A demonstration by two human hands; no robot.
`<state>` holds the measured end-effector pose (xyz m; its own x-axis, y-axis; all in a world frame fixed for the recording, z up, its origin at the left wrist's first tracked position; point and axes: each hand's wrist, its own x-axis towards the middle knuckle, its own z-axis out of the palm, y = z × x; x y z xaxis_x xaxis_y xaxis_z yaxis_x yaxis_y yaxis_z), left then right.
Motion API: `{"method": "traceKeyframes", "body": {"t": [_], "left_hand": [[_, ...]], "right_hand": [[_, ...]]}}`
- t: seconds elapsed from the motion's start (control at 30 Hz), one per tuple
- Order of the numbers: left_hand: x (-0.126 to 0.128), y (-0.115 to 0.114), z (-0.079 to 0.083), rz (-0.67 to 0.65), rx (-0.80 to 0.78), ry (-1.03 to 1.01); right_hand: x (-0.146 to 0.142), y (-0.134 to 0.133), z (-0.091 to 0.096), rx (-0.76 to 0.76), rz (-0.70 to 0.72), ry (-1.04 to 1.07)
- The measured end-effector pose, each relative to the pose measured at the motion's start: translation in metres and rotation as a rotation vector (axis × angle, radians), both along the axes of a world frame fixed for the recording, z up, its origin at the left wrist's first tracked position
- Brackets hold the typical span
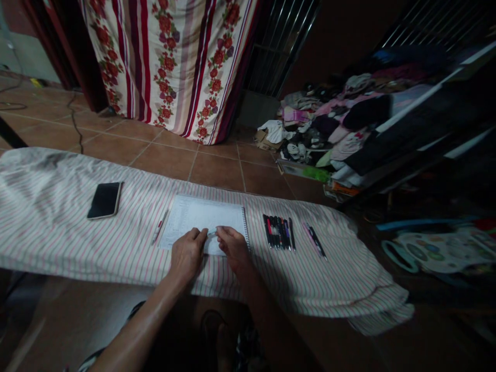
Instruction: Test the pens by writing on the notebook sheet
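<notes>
Well, a tablet [104, 200] lay toward the left end of the striped cloth [132, 248]. Next came a pen [159, 229], then a notebook [213, 214] close to the far edge. Over it, the left hand [188, 250] and right hand [233, 246] were nearly closed, pinching a small blue thing [212, 232] between them. Then lay a row of pens [279, 232], and two more pens [318, 242] nearer the right end.

Sm. slim lt-blue item [212, 232], type unclear, held crosswise L–R over near half of spiral notebook [217, 214]. Notebook flat, pg up, wire along R side, faint marks twd L; far side nr striped cloth's [127, 248] far edge.
</notes>
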<state>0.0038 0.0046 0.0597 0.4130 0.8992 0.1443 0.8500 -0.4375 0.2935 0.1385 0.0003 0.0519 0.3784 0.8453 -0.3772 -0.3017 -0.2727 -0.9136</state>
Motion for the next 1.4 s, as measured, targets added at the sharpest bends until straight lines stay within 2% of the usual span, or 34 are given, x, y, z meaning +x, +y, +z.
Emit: {"method": "traceKeyframes", "body": {"t": [0.13, 0.3, 0.43, 0.6, 0.73, 0.93, 1.07, 1.27, 1.4], "left_hand": [[0.004, -0.001, 0.002, 0.001, -0.004, -0.02], [0.005, 0.001, 0.0, 0.063, -0.164, -0.101], [0.004, 0.005, -0.004, 0.069, -0.209, -0.137], [0.003, 0.006, -0.002, 0.088, -0.208, -0.122], [0.002, 0.004, 0.002, 0.107, -0.191, -0.07], [0.002, 0.002, 0.007, 0.107, -0.185, -0.014], [0.001, 0.002, 0.008, 0.105, -0.204, -0.01], [0.0, 0.004, 0.007, 0.123, -0.235, -0.027], [-0.002, 0.004, 0.008, 0.138, -0.224, -0.021]], "right_hand": [[0.003, -0.001, -0.002, 0.069, 0.001, 0.009], [0.005, 0.002, -0.009, 0.133, 0.02, -0.061], [0.003, 0.003, -0.009, 0.161, 0.026, -0.104], [0.0, 0.0, 0.001, 0.142, 0.083, 0.049], [-0.002, 0.0, 0.005, 0.091, 0.057, 0.165], [0.001, 0.008, -0.004, -0.027, 0.041, 0.053], [0.003, 0.01, -0.009, 0.025, 0.051, -0.027], [0.002, 0.006, 0.0, 0.063, 0.136, -0.018], [-0.001, 0.005, 0.006, 0.081, 0.144, 0.083]]}}
